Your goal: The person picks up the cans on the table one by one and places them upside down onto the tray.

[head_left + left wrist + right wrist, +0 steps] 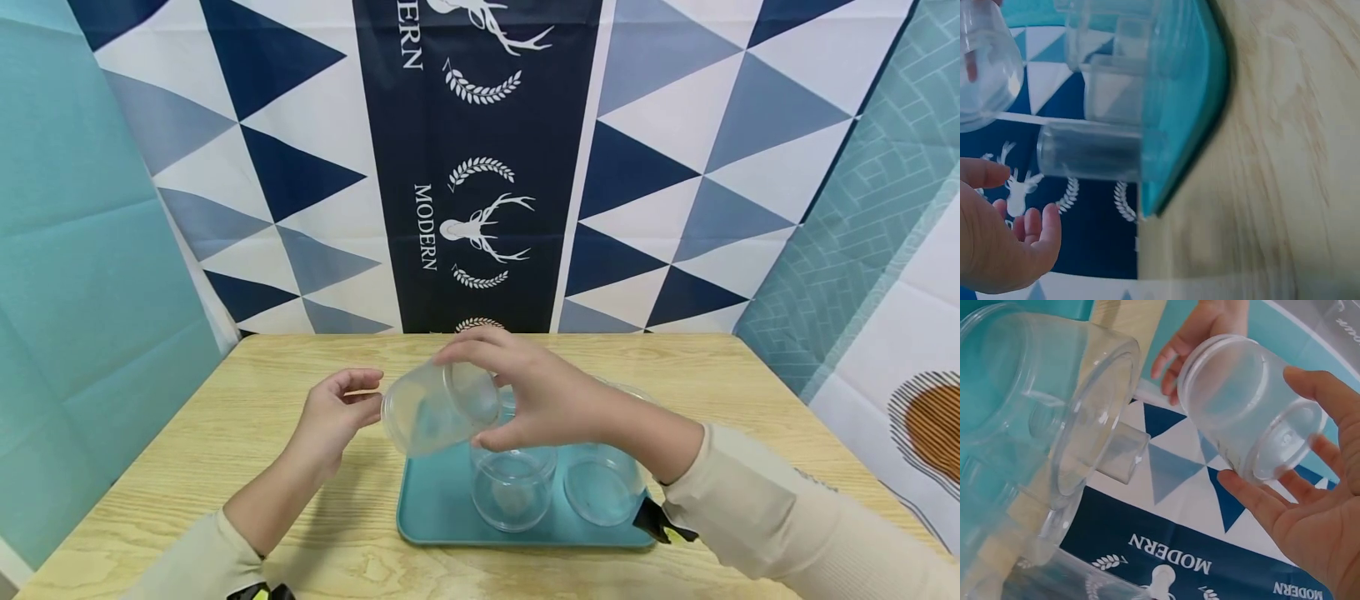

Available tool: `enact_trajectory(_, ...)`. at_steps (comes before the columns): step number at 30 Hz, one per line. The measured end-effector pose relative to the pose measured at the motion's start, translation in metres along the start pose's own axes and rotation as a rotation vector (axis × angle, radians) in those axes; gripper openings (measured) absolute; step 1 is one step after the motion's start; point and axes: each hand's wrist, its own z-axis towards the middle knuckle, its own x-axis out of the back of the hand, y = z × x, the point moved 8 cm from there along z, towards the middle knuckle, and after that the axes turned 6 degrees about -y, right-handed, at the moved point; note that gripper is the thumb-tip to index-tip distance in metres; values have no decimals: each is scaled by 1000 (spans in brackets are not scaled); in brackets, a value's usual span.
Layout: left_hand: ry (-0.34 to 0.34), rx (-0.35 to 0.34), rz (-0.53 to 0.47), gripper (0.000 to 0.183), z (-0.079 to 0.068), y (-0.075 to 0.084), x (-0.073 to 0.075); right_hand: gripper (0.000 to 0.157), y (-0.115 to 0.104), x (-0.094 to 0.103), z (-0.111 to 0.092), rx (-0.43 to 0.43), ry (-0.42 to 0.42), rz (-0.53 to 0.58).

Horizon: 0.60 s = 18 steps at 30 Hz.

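Note:
My right hand grips a clear plastic jar by one end, thumb on one side and fingers on the other. The jar is tilted on its side above the teal tray, its rimmed end towards my left hand. That left hand has its fingers loosely bent beside the rim; the left wrist view shows a gap between its fingers and the jar. Below the held jar, a clear round container stands on the tray. A second clear container stands to its right, partly hidden by my right forearm.
Several clear containers stand on the tray, among them a narrow cylinder near the tray's edge. The tray lies on a light wooden table. A patterned cloth hangs behind the table, with teal cloth at the left.

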Motion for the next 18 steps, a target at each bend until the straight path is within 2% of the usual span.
enact_trajectory(4,-40,65,74,36,8,-16,0,75,-5,-3,5,5,-67,-42)
enact_trajectory(11,-139,165,100,41,15,-41,-7,74,-10,-10,14,56,-139,-95)
enact_trajectory(18,-257,208,148,43,17,-56,-16,75,-6,-19,19,0,-217,-128)
